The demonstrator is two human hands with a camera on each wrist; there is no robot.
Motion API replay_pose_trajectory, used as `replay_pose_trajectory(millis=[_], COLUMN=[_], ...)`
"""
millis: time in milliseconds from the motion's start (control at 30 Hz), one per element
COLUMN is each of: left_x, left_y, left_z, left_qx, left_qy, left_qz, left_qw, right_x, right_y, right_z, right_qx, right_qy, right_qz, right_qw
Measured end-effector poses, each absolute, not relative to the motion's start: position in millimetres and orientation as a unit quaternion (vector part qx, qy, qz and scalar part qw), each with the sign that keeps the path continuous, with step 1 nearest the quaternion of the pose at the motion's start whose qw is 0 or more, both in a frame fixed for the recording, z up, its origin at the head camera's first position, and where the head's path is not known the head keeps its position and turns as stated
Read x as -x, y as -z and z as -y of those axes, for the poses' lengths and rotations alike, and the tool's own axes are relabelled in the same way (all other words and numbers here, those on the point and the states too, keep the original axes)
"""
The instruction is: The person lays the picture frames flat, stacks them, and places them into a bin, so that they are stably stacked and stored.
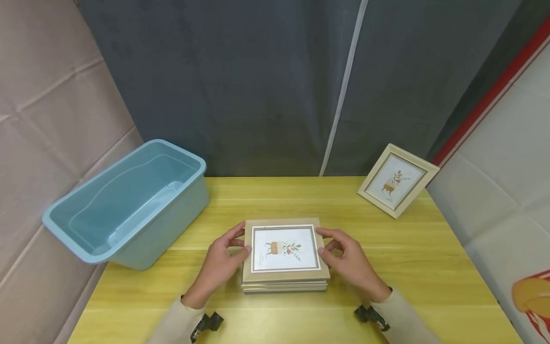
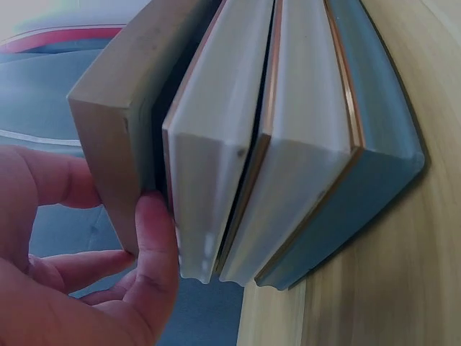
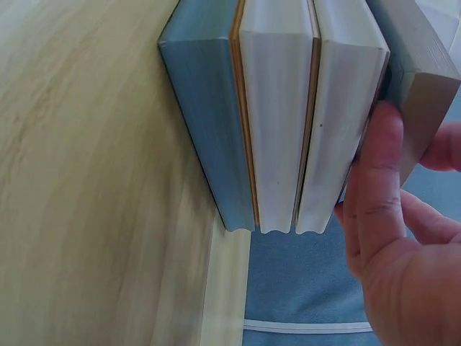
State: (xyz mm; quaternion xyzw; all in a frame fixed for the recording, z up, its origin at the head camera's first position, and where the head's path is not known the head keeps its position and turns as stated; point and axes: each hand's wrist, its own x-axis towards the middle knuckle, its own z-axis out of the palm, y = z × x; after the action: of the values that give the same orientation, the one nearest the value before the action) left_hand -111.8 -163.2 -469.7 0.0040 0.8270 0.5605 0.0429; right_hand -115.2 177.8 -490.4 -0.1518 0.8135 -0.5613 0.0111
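A dark cloth backdrop [image 1: 236, 91] rises behind the wood-grain bench [image 1: 429, 267]. The left grip [image 1: 220, 264] and right grip [image 1: 350, 263] pinch opposite sides of a floral picture frame [image 1: 285, 249] between them, just over stacked frames [image 1: 283, 288]. A blue plastic tub [image 1: 167, 224] sits beyond the left grip, a standing frame [image 1: 397, 181] beyond the right.

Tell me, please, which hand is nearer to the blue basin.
Left: the left hand is right of the blue basin, apart from it; the right hand is farther right, across the top frame.
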Motion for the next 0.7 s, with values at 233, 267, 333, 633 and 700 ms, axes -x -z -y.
replay_pose_trajectory(millis=[233, 267, 333, 633, 700], left_x=[111.2, 111.1, 111.2, 112.3, 112.3], left_y=[466.7, 467.2, 468.3, 474.1, 474.3], left_z=[161.4, 161.5, 161.9, 166.4, 166.4], left_qx=[-0.001, -0.002, 0.000, 0.006, 0.004], left_qy=[-0.547, -0.546, -0.547, -0.551, -0.553], left_qz=[-0.837, -0.837, -0.837, -0.834, -0.832], left_qw=[0.036, 0.033, 0.031, 0.037, 0.038], right_x=[115.7, 116.1, 117.0, 118.5, 118.7], right_y=[490.7, 490.7, 490.8, 490.9, 490.8], right_z=[-178.3, -178.3, -178.3, -179.1, -179.4], right_qx=[0.152, 0.154, 0.158, 0.164, 0.164], right_qy=[0.556, 0.551, 0.535, 0.502, 0.503], right_qz=[-0.817, -0.820, -0.830, -0.849, -0.848], right_qw=[0.008, 0.006, 0.000, -0.001, 0.001])
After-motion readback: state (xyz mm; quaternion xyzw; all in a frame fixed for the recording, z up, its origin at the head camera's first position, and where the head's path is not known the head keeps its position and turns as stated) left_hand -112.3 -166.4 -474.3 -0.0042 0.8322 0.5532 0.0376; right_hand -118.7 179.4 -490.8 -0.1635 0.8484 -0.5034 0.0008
